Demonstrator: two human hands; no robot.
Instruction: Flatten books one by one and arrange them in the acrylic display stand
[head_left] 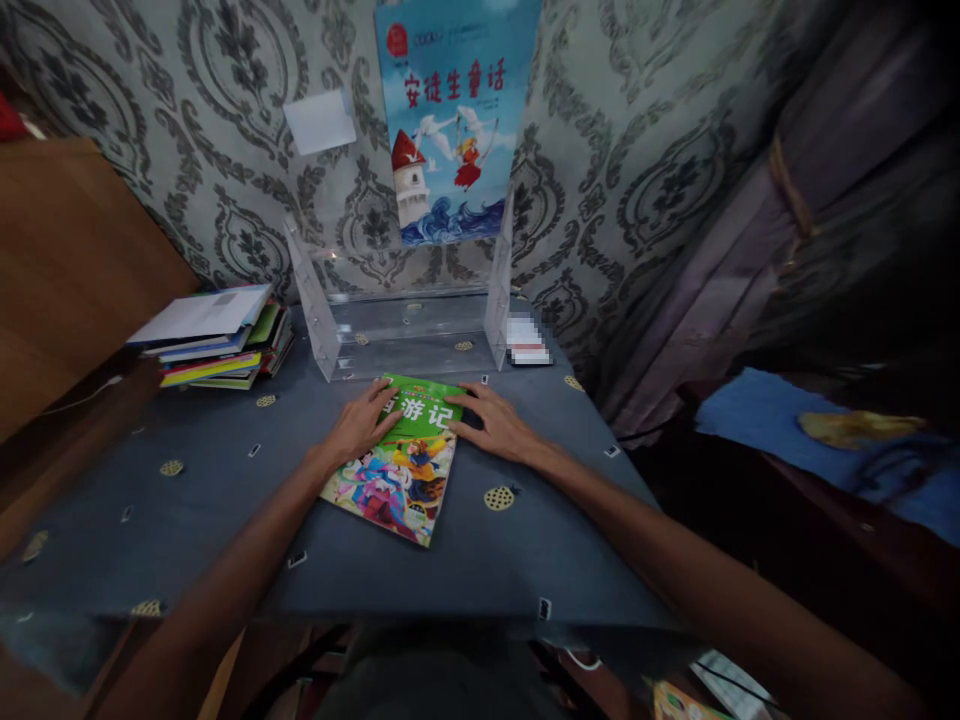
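A children's book (409, 470) with a green title band and colourful cartoon figures lies face up on the table, slightly turned. My left hand (364, 425) rests over its upper left part, fingers stretched and spread on the cover. At the upper right edge, my right hand (491, 420) touches the book with its thumb and fingers apart. Just behind the book stands a clear plastic rack (412, 320) with two upright side panels.
Several stacked books (217, 335) sit at the table's back left, near a wooden panel (82, 240). A white card-like item (527, 338) lies right of the rack. A blue poster-like cover (454, 120) and a white switch plate (320, 122) are on the patterned wall. Curtains (720, 250) hang right.
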